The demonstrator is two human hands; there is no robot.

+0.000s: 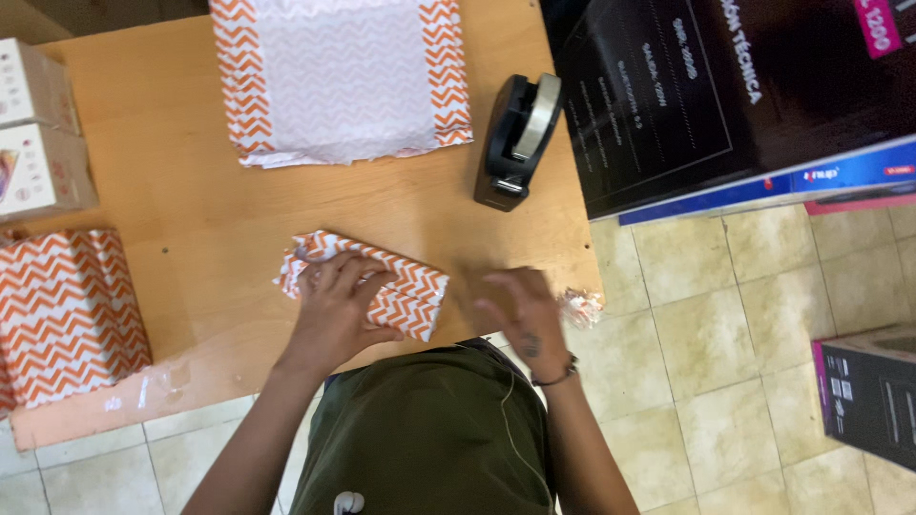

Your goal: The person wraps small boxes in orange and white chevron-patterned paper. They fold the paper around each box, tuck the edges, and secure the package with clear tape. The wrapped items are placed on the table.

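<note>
Head view. The left hand [334,310] lies flat, fingers spread, pressing down on a small parcel wrapped in orange-and-white zigzag paper [401,291]; it grips nothing, only holds the parcel against the worktop [200,219]. The parcel sits near the front edge of the worktop, tilted, its left end showing loose crumpled paper. The right hand [520,310] is blurred, just beside the parcel's right end and above the front right corner of the worktop; its fingers appear loosely extended, but whether it has hold of anything cannot be told. A crumpled scrap of paper [582,307] rests at that corner, right at the edge.

Behind the parcel lies open worktop surface up to a flat sheet of the same zigzag paper [339,81], white side up, at the far edge. A black tape dispenser [517,138] stands close to the right edge, just beside a large dark carton [725,95] that overhangs that side. At the left edge sit a wrapped box in zigzag paper [67,315] and two small cardboard boxes [38,129]. Tiled floor [744,315] lies to the right, with another dark box [868,391] on it
</note>
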